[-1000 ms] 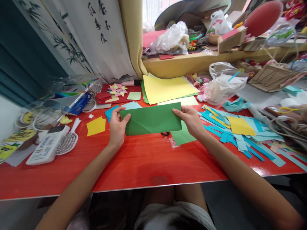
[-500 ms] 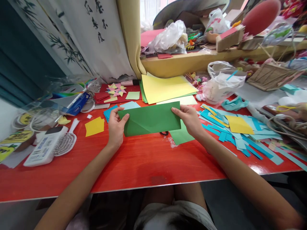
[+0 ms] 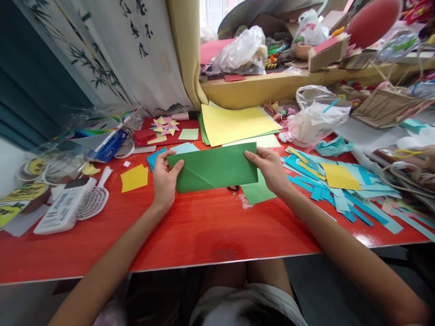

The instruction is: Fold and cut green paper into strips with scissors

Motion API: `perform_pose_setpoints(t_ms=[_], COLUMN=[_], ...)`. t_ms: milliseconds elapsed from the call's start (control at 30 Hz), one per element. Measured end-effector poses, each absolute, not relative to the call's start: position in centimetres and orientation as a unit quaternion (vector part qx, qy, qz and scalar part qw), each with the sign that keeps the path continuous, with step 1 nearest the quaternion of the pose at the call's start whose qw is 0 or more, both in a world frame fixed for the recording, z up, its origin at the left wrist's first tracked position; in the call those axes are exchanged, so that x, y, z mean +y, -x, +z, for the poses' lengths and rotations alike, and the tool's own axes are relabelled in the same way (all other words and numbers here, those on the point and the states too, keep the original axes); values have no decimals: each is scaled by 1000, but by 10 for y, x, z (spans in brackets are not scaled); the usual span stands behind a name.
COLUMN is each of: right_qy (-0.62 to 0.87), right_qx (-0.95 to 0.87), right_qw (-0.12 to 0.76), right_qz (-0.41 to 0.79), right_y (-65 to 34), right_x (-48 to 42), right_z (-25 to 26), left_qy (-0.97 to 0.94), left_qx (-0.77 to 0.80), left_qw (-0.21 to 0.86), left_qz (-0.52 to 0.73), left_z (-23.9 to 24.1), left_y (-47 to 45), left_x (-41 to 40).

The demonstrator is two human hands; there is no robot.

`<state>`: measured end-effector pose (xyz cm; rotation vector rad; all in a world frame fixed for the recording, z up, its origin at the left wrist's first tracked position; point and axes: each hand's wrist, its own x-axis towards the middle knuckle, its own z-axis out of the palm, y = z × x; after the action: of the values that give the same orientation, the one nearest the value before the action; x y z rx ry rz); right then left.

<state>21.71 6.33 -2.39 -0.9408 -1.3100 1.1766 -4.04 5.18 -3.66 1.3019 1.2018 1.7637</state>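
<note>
A dark green strip of paper (image 3: 215, 167) is held up lengthwise above the red table (image 3: 217, 235). My left hand (image 3: 165, 179) pinches its left end, thumb in front and fingers behind. At the upper right corner my right hand (image 3: 268, 167) grips it the same way, between thumb and fingers. A faint diagonal crease shows on the strip's lower left part. Behind and below it lies a lighter green sheet (image 3: 257, 192), partly covered by the strip and my right hand. Part of a small dark ring-like object (image 3: 233, 188) shows under the strip's lower edge.
Yellow sheets (image 3: 238, 124) lie at the back. Blue paper strips (image 3: 340, 194) spread out on the right near a plastic bag with a cup (image 3: 316, 115). A yellow square (image 3: 134, 178), a hairbrush (image 3: 92, 201) and a white bottle (image 3: 65, 206) lie left.
Almost nothing differs. The green strip stays between both hands, and its right end appears very slightly farther right; the view has shifted a little.
</note>
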Motion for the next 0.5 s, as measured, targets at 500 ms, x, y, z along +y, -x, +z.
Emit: perform_pose_setpoints(t_ms=[500], right_qy=[439], right_qx=[-575], right_qw=[553], right_qz=[413], right_y=[-216], right_x=[63], right_z=[-25], left_qy=[-489], left_qx=[450], left_qw=[322], left_qz=[674], left_z=[-34], left_y=[38], left_x=[49])
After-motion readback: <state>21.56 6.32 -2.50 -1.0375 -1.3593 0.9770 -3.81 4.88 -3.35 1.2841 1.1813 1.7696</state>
